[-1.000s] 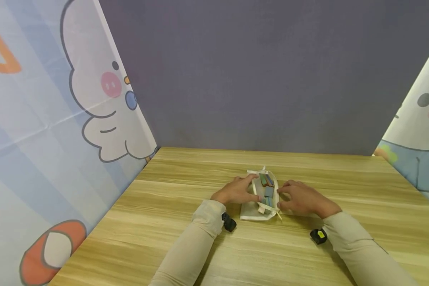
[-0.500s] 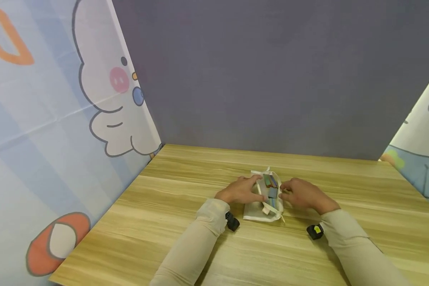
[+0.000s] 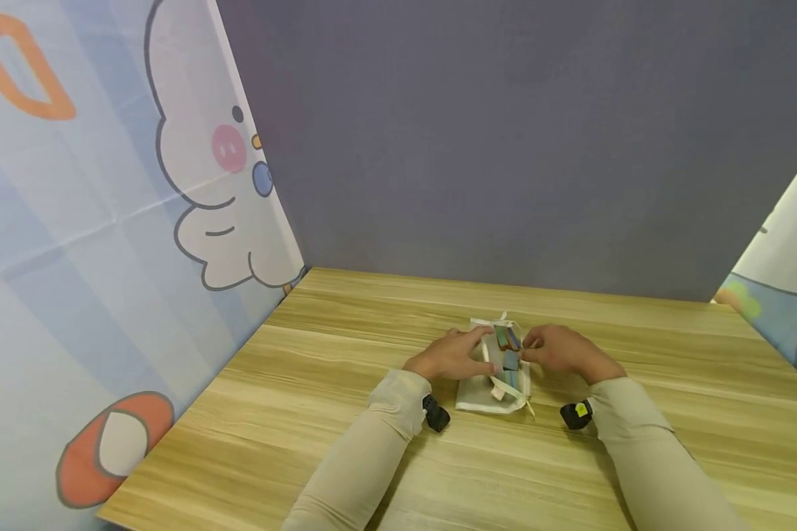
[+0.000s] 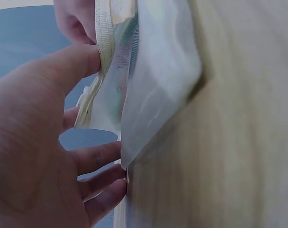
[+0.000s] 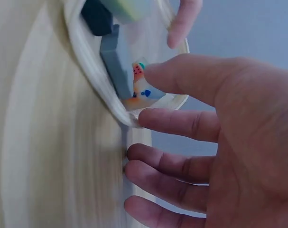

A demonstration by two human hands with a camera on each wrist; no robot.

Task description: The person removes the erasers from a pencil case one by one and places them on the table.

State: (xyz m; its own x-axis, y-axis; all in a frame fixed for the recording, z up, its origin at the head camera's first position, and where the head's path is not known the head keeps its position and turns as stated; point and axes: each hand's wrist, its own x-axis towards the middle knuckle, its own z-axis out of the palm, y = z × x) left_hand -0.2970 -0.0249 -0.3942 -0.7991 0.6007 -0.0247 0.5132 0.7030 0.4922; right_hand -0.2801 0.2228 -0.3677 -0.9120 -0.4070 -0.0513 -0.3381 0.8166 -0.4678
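A translucent white zip pouch (image 3: 474, 398) lies on the table with its mouth spread. Inside are small rectangular blocks: a green one (image 3: 501, 337), a grey-blue one (image 3: 511, 360) and others in blue shades. My left hand (image 3: 452, 355) is at the pouch's left rim; in the left wrist view its thumb touches the zip band (image 4: 104, 33), with the index finger further along it. From the right, my right hand (image 3: 561, 348) reaches the opposite rim. In the right wrist view its thumb is over the opening, and its index fingertip is at the rim, beside the grey-blue block (image 5: 116, 61).
The wood-grain table (image 3: 345, 354) meets a dark grey panel (image 3: 478, 147) at the back. A cartoon-printed cloth (image 3: 93, 295) hangs along the left side, and a similar one (image 3: 777, 295) at the right. A black wrist camera (image 3: 575, 415) sits at the right cuff.
The head view has shifted, so the pouch appears slightly further right. My right hand's fingertips have moved toward the far part of the pouch's right rim. My left hand stays at the left rim.
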